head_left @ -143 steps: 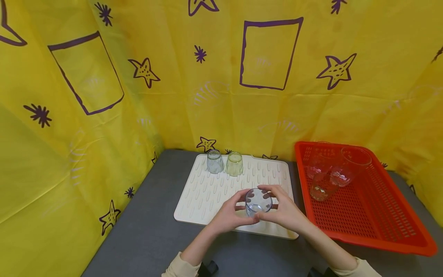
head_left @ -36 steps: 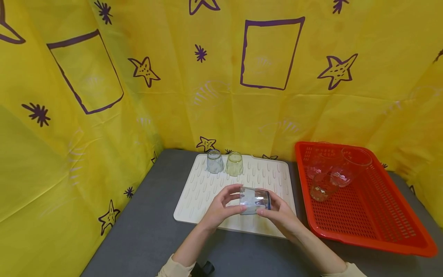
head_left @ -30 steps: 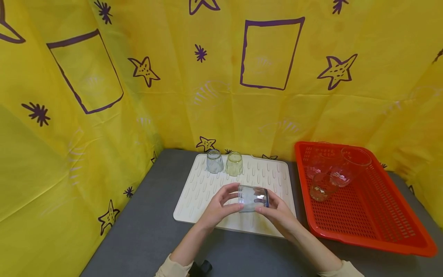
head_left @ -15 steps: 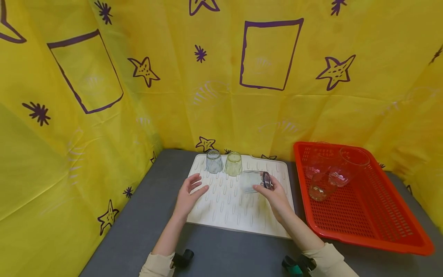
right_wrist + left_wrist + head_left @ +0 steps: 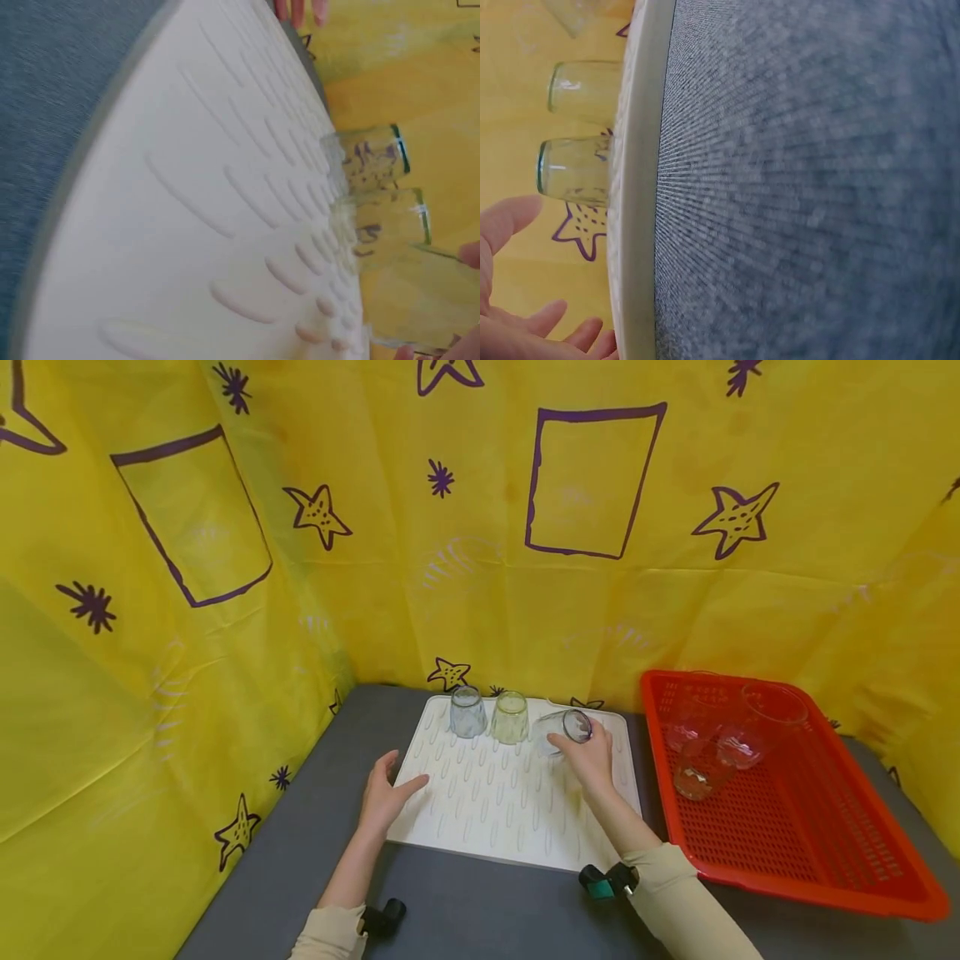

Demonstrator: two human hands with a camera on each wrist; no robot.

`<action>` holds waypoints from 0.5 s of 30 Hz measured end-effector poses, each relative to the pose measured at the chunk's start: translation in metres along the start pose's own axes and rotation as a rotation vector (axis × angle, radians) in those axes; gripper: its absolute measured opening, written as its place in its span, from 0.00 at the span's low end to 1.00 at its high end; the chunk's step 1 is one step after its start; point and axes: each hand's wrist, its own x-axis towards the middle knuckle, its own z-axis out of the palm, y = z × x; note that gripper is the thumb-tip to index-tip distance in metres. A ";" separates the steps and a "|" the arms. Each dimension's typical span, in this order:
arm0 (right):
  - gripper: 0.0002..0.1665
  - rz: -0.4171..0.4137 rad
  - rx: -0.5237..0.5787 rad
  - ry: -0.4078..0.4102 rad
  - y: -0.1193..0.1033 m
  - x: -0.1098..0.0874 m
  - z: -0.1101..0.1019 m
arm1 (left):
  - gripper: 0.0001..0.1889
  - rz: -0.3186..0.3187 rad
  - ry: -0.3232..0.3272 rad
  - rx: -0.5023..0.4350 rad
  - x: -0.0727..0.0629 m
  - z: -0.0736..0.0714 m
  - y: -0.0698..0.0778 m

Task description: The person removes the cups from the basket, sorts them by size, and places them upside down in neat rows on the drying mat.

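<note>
No legible text, label, brand, number or sign anywhere in any of the views.

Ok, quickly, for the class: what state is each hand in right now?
Left hand: open, holding nothing.
Right hand: holding a tilted clear glass.

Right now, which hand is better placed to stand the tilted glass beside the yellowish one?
Right, I'd say: the right hand holds the tilted glass over the mat, just right of the yellowish glass. The left hand is empty and farther off, near the mat's left edge.
</note>
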 end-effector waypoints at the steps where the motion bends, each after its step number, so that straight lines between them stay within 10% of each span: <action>1: 0.47 -0.005 -0.029 0.014 0.000 0.003 0.001 | 0.42 -0.010 -0.014 0.001 0.001 0.000 -0.001; 15: 0.43 -0.082 -0.243 0.038 0.002 0.036 0.013 | 0.45 -0.043 -0.091 -0.008 0.002 0.002 -0.011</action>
